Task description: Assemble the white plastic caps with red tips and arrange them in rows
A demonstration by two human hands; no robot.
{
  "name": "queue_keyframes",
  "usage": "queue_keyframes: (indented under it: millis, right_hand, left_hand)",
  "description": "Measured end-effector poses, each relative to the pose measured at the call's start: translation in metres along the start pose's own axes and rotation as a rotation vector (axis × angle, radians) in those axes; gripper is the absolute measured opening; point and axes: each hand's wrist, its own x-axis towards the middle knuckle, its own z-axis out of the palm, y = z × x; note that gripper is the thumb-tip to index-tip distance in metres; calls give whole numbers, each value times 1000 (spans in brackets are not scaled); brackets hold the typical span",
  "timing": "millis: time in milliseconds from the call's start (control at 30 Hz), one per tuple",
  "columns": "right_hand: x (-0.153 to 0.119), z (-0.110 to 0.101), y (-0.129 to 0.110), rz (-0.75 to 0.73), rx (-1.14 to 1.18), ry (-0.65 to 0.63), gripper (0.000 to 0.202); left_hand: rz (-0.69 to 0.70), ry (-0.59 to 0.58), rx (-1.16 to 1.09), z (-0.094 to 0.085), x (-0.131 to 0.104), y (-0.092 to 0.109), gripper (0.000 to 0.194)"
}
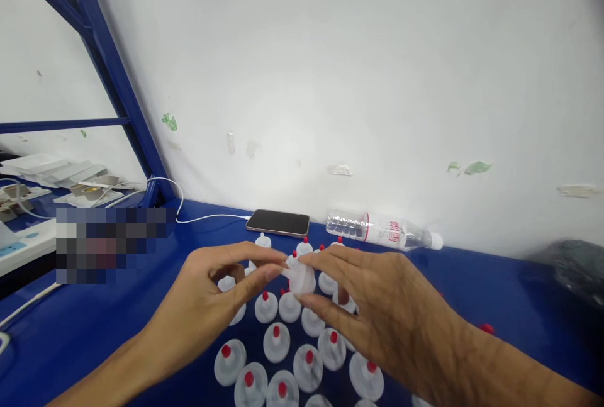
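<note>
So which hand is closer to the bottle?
Your right. The right hand is just on the near side of the bottle. The left hand is farther away, off to the bottle's left, on the near side of the phone.

Looks like a small-parts workbench in a workshop: my blue bench [189, 380] has rows of identical white plastic pieces with red tips [276, 342], blue metal framing [111, 64] at left, scuffed white wall [330, 80] with tape scraps [340, 170] behind.
</note>
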Motion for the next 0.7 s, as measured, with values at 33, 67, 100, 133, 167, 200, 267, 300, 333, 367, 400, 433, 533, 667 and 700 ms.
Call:
queue_keyframes:
  millis: [33, 67, 100, 133, 167, 200, 267, 300, 333, 367, 400, 433, 533, 667, 700]
  right_hand:
    - [0, -1, 0, 4, -7, -4, 27]
    - [1, -3, 0, 9, -10, -6, 26]
    - [1, -4, 1, 18, -20, -5, 25]
    - [2, -5, 2, 30, -33, -1, 24]
    - [2, -5, 3, 36, -40, 11, 23]
    - [2, -6, 4, 37, -42, 34, 23]
    - [3, -5, 5, 19, -38, 87, 23]
    - [2, -5, 6, 4, -38, 105, 24]
    - [2, -4, 6, -9, -40, 117, 25]
    - [2, -4, 6, -15, -47, 121, 25]
    - [2, -4, 5, -16, -56, 122, 25]
    - [2, -4, 5, -19, -63, 128, 25]
    - [1, -4, 3, -26, -77, 166, 28]
    - [1, -2, 4, -37, -79, 191, 31]
    - [1, -2, 4, -36, -75, 194, 31]
  left_hand:
    - [7, -5, 28, 0, 2, -4, 19]
    - [24, -15, 61, 0, 5, -9, 20]
    - [50, -26, 94, 0, 8, -15, 20]
    - [88, -47, 126, 0, 11, -22, 18]
    - [139, -84, 160, 0, 13, -28, 17]
    - [192, -126, 193, 1, 15, -33, 16]
    - [286, -208, 253, 2, 17, -41, 19]
    - [316, -237, 281, 3, 17, -43, 22]
    - [336, -257, 308, 3, 17, -43, 23]
    - [350, -267, 334, 4, 16, -43, 23]
    - [358, -275, 360, 4, 15, -42, 23]
    - [364, -282, 383, 4, 14, -41, 23]
    - [371, -320, 445, 5, 12, -39, 23]
    - [380, -385, 513, 8, 12, -41, 29]
    - [384, -395, 523, 8, 12, -41, 32]
